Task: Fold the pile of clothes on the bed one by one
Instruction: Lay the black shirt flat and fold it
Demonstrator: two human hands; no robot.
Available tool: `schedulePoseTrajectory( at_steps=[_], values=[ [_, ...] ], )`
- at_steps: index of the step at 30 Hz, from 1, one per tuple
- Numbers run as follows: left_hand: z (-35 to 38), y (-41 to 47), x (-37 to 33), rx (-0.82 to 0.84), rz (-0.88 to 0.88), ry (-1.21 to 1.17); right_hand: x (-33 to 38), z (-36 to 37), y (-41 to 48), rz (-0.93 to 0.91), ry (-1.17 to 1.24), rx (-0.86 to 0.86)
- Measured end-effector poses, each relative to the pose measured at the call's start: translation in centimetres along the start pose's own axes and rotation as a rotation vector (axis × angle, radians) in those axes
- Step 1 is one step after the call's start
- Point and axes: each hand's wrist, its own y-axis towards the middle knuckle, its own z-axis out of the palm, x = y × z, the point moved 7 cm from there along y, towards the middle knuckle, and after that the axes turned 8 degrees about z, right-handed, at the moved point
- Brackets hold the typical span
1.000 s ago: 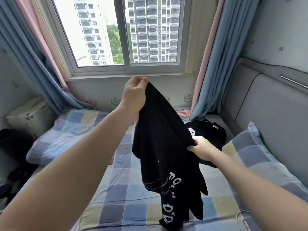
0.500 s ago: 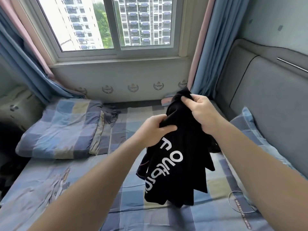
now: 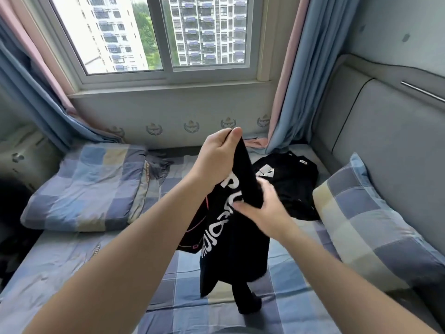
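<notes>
A black shirt with white lettering (image 3: 231, 239) hangs in the air above the checked bed sheet (image 3: 72, 273). My left hand (image 3: 220, 155) pinches its top edge, raised in front of the window wall. My right hand (image 3: 262, 208) grips the cloth lower down on its right side; it is blurred. The shirt's lowest tip touches the sheet. Behind my right hand a pile of black clothes (image 3: 291, 186) lies on the bed near the headboard corner, with white labels showing.
A folded checked quilt (image 3: 89, 186) lies at the left of the bed. A checked pillow (image 3: 375, 222) leans against the grey padded headboard (image 3: 385, 131) on the right. Blue and pink curtains (image 3: 298, 75) hang beside the window.
My left hand has risen from mid-shirt to pinch the top edge. My right hand has dropped from the top to grip the cloth lower down. The shirt hangs longer now.
</notes>
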Motion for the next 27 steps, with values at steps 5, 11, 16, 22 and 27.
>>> schedulePoseTrajectory(
  at_steps=[5, 11, 16, 22, 27],
  values=[
    [-3.6, 1.7, 1.3, -0.087, -0.043, 0.041, -0.6, -1.6, 1.3, 0.036, -0.164, -0.036],
    [-8.8, 0.5, 5.1, -0.365, -0.090, 0.345, 5.4, -5.1, 2.1, 0.017, 0.286, 0.040],
    [0.3, -4.1, 6.3, 0.297, -0.142, 0.065, 9.2, -4.8, 3.2, 0.040, 0.466, 0.056],
    [3.9, -7.7, 10.1, 0.459, -0.243, -0.051, 11.1, -7.6, 3.6, 0.017, 0.684, 0.005],
    [0.9, -5.2, 9.8, 0.151, -0.213, -0.037, 8.4, -13.2, 4.4, 0.108, 0.654, -0.226]
  ],
)
